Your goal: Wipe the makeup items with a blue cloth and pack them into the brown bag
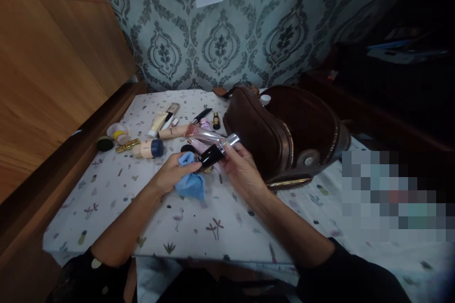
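My right hand (243, 165) is closed around a glossy black cosmetic bottle (210, 157) with a silver top, held tilted above the table. In my left hand (170, 173) is a light blue cloth (192, 187), pinched at the lower end of the bottle, its loose part hanging down. Just beyond my hands lie a pinkish clear tube (204, 133), a beige tube (174, 131) and a foundation bottle with a dark blue cap (152, 148). A brown leather bag (252, 128) stands unzipped to the right of my right hand.
More cosmetics lie toward the back left: a cream tube (158, 123), a gold tube (127, 146), a small dark bottle (216, 120) and a round dark lid (105, 143). A patterned cloth covers the table (149, 218). Wooden panelling (60, 52) borders the left side; a patterned wall (220, 42) stands behind.
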Demonstrator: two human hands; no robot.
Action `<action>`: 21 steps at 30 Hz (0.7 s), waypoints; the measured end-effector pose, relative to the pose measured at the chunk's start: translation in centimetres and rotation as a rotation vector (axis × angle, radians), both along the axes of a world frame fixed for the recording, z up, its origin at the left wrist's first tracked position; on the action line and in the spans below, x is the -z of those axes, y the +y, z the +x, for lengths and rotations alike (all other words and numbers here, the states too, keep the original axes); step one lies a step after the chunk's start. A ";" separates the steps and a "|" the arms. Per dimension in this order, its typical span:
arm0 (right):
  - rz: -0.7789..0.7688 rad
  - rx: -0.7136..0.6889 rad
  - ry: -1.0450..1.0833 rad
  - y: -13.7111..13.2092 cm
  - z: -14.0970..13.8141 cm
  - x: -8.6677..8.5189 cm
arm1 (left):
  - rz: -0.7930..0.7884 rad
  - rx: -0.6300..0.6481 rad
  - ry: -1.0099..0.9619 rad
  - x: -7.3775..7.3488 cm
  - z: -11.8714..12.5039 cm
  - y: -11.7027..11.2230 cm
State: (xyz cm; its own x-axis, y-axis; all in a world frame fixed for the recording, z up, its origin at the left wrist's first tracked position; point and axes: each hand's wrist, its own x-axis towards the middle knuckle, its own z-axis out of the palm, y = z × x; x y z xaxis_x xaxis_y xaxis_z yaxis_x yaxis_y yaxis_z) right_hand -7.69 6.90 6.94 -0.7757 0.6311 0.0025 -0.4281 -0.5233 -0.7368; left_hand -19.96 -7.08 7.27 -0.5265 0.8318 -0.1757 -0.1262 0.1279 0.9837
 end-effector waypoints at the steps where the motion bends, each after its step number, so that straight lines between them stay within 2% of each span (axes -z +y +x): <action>1: -0.010 0.009 -0.004 0.0 0.0 0.0 | 0.008 -0.007 0.071 0.0 0.1 0.0; 4: -0.042 0.030 -0.014 0.1 -0.1 0.2 | 0.003 -0.002 0.276 -0.1 0.4 -0.1; 7: -0.052 0.028 -0.012 0.2 -0.2 0.4 | -0.011 -0.032 0.353 -0.3 1.0 -0.1; 11: -0.027 0.018 -0.006 0.2 -0.1 0.3 | 0.000 -0.056 0.288 -0.4 1.1 0.1; 17: 0.033 -0.119 0.021 0.1 0.1 -0.2 | 0.079 -0.047 0.084 0.3 0.3 0.2; 21: 0.031 -0.148 0.025 0.2 0.2 -0.4 | 0.078 -0.045 0.139 0.2 0.5 0.0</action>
